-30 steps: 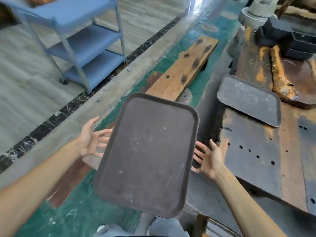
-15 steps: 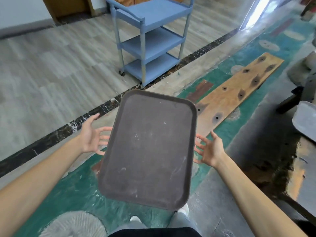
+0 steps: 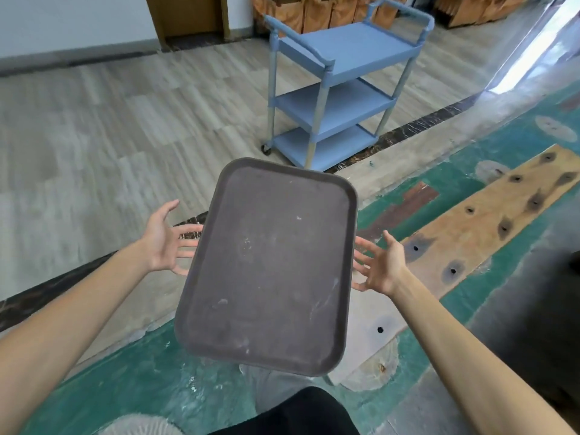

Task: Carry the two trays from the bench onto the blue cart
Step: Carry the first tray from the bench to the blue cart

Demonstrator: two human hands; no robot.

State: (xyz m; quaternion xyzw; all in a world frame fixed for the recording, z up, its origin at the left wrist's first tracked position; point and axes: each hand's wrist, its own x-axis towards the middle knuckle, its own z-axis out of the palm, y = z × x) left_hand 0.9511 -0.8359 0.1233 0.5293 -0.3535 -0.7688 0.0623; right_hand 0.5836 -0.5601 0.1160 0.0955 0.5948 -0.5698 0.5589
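A dark brown rectangular tray (image 3: pixel 270 265) is held flat in front of me, empty. My left hand (image 3: pixel 164 238) supports its left edge, fingers spread and reaching under it. My right hand (image 3: pixel 381 266) does the same at the right edge, palm up with fingertips beneath the rim. The blue cart (image 3: pixel 335 89) with three bare shelves stands ahead on the wooden floor, beyond the tray's far edge. The second tray and the bench are out of view.
A black marble strip (image 3: pixel 417 128) and a pale step edge run between me and the cart. A wooden plank (image 3: pixel 489 221) with dark holes lies on the green floor at right. A door and orange-covered furniture stand at the back wall.
The view has swung left, away from the bench. The cart has come from the top left to straight ahead and nearer. The tray stays held between both hands.
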